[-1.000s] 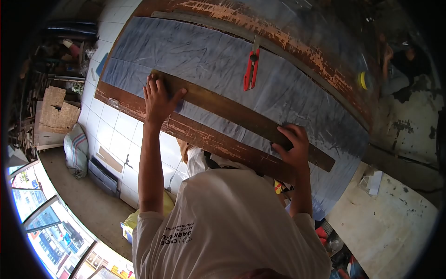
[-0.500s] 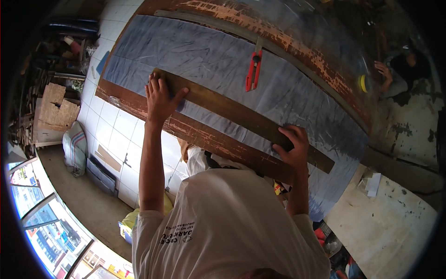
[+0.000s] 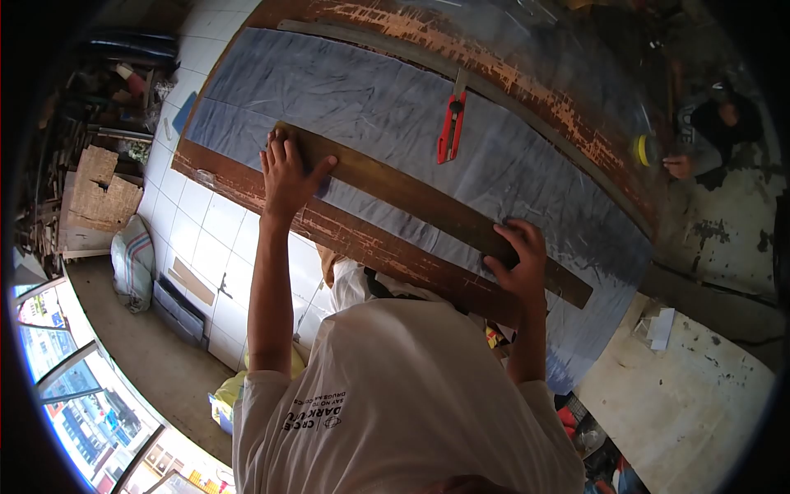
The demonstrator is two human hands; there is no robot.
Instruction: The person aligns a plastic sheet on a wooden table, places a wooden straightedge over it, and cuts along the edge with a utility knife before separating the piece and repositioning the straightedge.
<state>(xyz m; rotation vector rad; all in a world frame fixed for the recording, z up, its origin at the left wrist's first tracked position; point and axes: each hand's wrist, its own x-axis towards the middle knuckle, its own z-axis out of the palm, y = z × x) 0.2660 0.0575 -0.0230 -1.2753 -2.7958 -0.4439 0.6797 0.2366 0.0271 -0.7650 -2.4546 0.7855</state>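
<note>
Flat brown straightedge (image 3: pixel 395 183), one: being laid diagonally over a blue-grey streaked sheet (image 3: pixel 370 90), its far-left end being covered by the left hand (image 3: pixel 285 177) and its right end being left projecting beyond the right hand (image 3: pixel 520 255). Near long edge: a narrow strip of sheet is being shown between straightedge and the scuffed brown board (image 3: pixel 370 247). Far side: a broad bare stretch of sheet is being left between straightedge and a red utility knife (image 3: pixel 450 132), whose metal blade is being pointed away from the wearer, toward a grey strip (image 3: pixel 527 107) at the sheet's far edge. At the right, the sheet is being carried past the board's near edge. Grip, left: fingers and thumb being held apart, resting on the straightedge near its end. Grip, right: fingers and thumb being held apart and bent, with the straightedge being touched from above. Beyond the far edge, a yellow tape roll (image 3: pixel 643 150) is being shown near a co-worker's hand (image 3: pixel 678 167). Writing: on the wearer's pale shirt (image 3: pixel 403 387), "SAY NO TO", "DRUGS" and "DARK" are being displayed inverted; adjoining letters are being obscured by folds.
</note>
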